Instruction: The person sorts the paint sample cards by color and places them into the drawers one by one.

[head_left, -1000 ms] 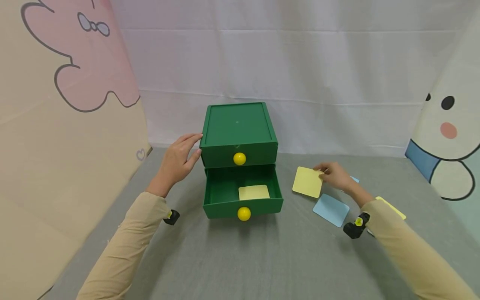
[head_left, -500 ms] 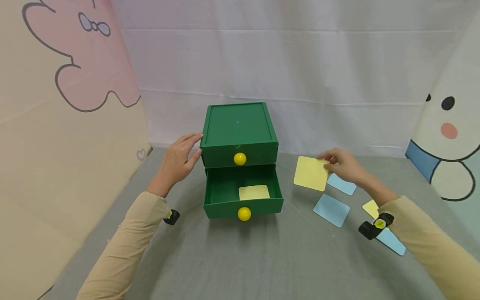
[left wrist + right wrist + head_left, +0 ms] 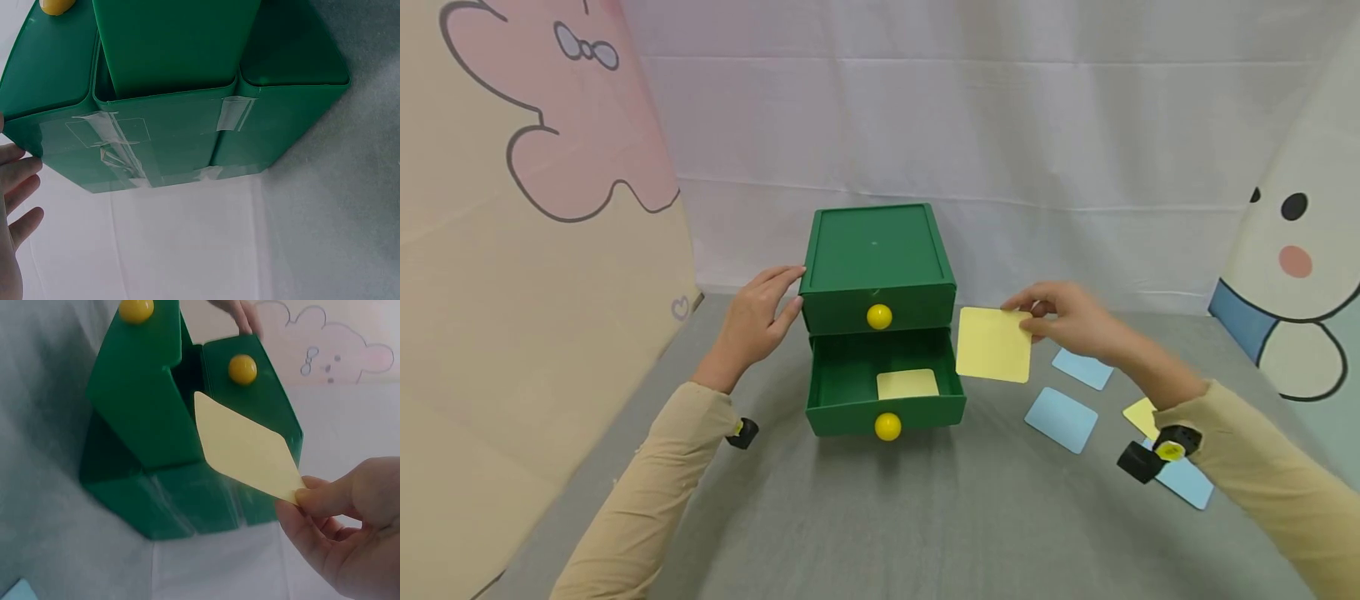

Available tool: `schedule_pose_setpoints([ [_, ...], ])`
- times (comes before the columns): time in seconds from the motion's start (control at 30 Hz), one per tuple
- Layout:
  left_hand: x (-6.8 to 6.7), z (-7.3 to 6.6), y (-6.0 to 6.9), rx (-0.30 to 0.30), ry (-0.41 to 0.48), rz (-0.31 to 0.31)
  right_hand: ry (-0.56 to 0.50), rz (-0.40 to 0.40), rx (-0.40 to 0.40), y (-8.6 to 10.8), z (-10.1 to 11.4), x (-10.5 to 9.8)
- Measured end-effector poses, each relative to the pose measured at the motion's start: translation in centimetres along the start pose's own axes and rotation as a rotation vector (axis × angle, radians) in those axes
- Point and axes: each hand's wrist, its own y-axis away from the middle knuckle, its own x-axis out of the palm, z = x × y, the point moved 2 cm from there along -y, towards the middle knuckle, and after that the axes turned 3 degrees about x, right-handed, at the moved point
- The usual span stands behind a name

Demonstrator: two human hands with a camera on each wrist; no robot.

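Square yellow card (image 3: 988, 346) with rounded corners is hanging in mid-air, being pinched near a corner, just right of the green drawer unit (image 3: 876, 250). Unit is standing on the bench (image 3: 1000, 517): top drawer (image 3: 838, 315) sitting closed, drawer below (image 3: 846, 421) jutting out, yellow knobs (image 3: 879, 317) showing on both, clear tape (image 3: 232, 114) crossing side seams.

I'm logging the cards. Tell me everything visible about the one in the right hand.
The card is plain pale yellow, thin, near square with rounded corners, apparently stiff paper. The right hand pinches it near one corner. It is unbent, face toward the head camera, off the table, just right of the open drawer.
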Motion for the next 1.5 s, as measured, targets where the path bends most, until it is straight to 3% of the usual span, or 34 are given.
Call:
schedule_pose_setpoints([
  [0.33,0.1,0.0,0.0,-0.011,-0.006,0.003,-0.046,0.048,-0.073,-1.8,3.6,4.5],
  [0.67,0.0,-0.2,-0.1,-0.012,-0.005,0.001,-0.066,-0.023,-0.147,-3.4,5.2,8.8],
  [1.0,0.1,0.0,0.0,-0.009,-0.012,-0.005,-0.015,0.009,-0.121,-3.9,5.2,12.1],
  [1.5,0.1,-0.1,0.0,-0.007,-0.012,-0.004,-0.013,0.132,-0.012,-5.5,4.8,13.8],
])
